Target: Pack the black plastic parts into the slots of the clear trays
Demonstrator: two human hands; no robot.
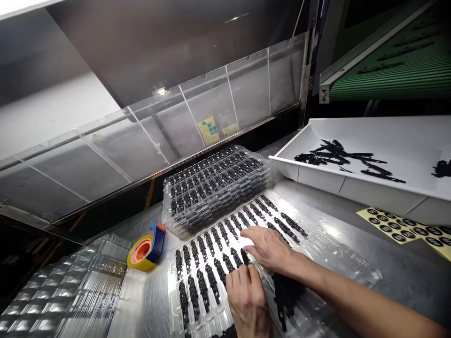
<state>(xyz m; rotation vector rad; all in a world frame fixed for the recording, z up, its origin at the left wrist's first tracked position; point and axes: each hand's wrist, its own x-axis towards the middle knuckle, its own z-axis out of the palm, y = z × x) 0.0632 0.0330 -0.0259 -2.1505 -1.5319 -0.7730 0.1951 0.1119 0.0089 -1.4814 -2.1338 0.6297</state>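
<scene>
A clear plastic tray (225, 239) lies on the metal table, its slots filled with rows of narrow black plastic parts (202, 286). My left hand (248, 298) is closed at the tray's middle, its fingertips bent round the end of one black part (244, 257). Just above it, my right hand (269, 249) reaches in from the right. Its thumb and forefinger are apart over the slots, with the thumb close to that same part. Beneath my right forearm is a dark heap of black parts (287, 295), partly hidden.
Behind the tray stands a stack of filled trays (218, 202). At left are a tape roll (143, 253) and stacked clear trays (81, 286). On the right are a white bin (373, 192) with loose parts, a yellow sticker sheet (398, 225) and a green conveyor (394, 84).
</scene>
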